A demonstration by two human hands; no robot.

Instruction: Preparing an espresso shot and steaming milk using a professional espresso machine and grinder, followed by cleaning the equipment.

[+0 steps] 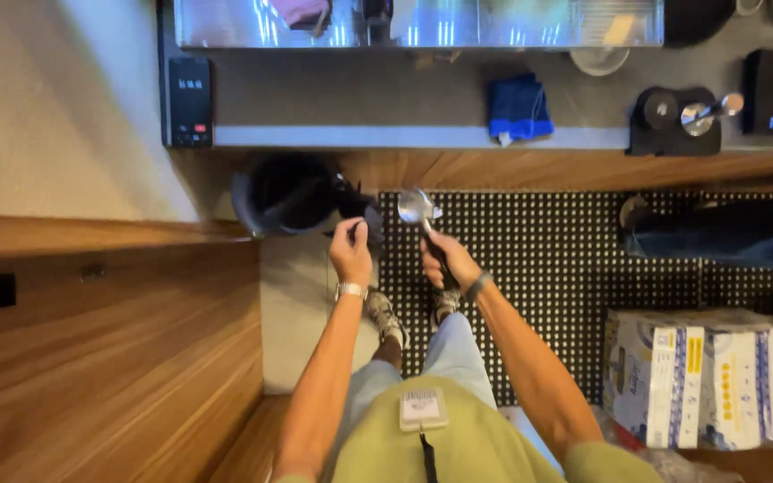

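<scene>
My right hand (447, 259) grips the black handle of a metal portafilter (418, 208), its round basket end pointing away from me. My left hand (351, 250) is closed on something small and dark beside the portafilter, just above the rim of a black bin (290, 192); what it holds is too small to tell. Both hands hover over the edge of a black perforated floor mat (539, 259). My feet in patterned shoes (386, 315) stand below.
A grey counter (386, 98) runs across the top, carrying a blue cloth (519, 107), a black tamping station with a metal tamper (677, 116), and a black device (190, 100). Wooden surface on the left. Cardboard boxes (704, 376) sit at right. Another person's leg (726, 234) is nearby.
</scene>
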